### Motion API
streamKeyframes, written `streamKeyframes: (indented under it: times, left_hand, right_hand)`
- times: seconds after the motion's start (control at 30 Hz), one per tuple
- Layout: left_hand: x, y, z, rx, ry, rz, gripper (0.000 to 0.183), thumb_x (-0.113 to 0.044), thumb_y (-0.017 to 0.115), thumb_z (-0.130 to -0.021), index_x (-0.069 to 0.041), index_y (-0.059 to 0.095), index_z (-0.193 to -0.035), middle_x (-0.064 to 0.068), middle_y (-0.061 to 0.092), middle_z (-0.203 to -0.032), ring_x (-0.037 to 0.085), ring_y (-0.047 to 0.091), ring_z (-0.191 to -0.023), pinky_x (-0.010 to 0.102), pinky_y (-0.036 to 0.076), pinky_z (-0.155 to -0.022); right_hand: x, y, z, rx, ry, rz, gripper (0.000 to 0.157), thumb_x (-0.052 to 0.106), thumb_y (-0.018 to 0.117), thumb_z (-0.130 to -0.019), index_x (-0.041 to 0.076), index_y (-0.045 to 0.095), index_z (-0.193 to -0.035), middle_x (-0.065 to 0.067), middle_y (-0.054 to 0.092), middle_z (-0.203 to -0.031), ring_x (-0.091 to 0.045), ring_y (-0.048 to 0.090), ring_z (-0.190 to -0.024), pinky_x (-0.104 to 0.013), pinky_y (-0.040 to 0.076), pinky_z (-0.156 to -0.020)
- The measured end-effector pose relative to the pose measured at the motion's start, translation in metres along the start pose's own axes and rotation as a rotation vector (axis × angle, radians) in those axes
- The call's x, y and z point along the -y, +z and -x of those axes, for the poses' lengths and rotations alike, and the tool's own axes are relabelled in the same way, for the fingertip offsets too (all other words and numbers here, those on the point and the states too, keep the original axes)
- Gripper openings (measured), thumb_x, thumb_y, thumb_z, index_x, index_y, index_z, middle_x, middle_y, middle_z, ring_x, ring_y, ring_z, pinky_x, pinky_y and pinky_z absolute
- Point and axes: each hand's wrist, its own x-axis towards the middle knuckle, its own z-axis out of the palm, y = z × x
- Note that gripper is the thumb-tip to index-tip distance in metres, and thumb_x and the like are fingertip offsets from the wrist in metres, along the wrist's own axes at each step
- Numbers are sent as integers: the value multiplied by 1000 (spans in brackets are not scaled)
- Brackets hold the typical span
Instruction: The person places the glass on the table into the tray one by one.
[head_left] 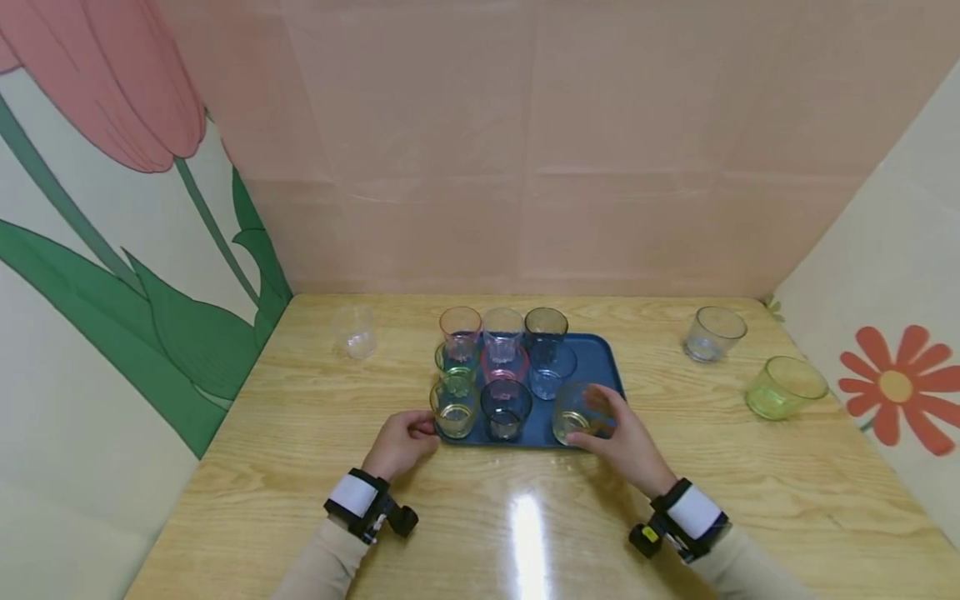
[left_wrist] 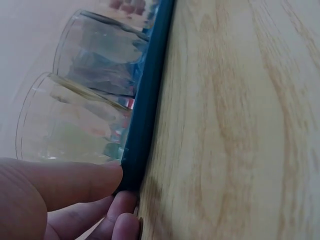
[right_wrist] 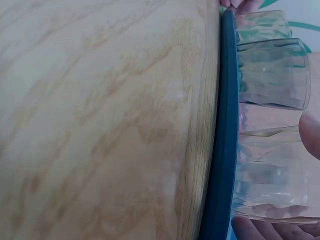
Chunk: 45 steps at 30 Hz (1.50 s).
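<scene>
A blue tray (head_left: 600, 354) bears several glasses in rows. At its front left corner my left hand (head_left: 401, 446) pinches the rim, thumb (left_wrist: 95, 182) above and fingertips low at the outer side. My right hand (head_left: 626, 446) grips a clear, faintly yellow glass (head_left: 572, 421) at the tray's front right, thumb and fingers on opposite sides. This glass stands upright, its base close over the tray in the right wrist view. Left of it in the front row are a dark grey glass (head_left: 506, 412) and a yellowish glass (head_left: 453, 412).
Behind stand a green glass (head_left: 453, 358), a pink glass (head_left: 505, 367) and a blue glass (head_left: 553, 371), with another row farther back. Off the tray are a clear glass (head_left: 356, 335) at left, and a clear glass (head_left: 712, 333) and a yellow-green glass (head_left: 783, 389) at right.
</scene>
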Motion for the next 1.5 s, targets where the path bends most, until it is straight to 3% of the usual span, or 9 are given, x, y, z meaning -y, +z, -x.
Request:
streamKeyframes:
  times: [0.4,0.6,1.5]
  left_hand:
    - [2,-1,-1,0,-21,-1,42,1,78,-83,9,67,-123,10,70,-93,18,63,-82,32,53,-74]
    - [2,-1,0,-4,-22,8,42,2,78,-83,9,67,-123,9,69,-93,18,63,-82,31,53,-74]
    - [1,4,0,-9,-46,57,41,4,74,-86,11,64,-125,13,66,-96,16,60,-83,30,51,-75]
  right_hand:
    - [1,11,-4,11,54,39,87,23,83,-87,-2,32,-153,-26,42,-152,-43,42,-139,-63,39,-108]
    - [3,16,-6,3,32,52,85,24,84,-86,-3,35,-150,-26,46,-150,-43,45,-136,-61,43,-105]
    - [2,28,-10,23,82,54,81,26,82,-88,-4,37,-148,-27,51,-144,-42,47,-134,-59,44,-104]
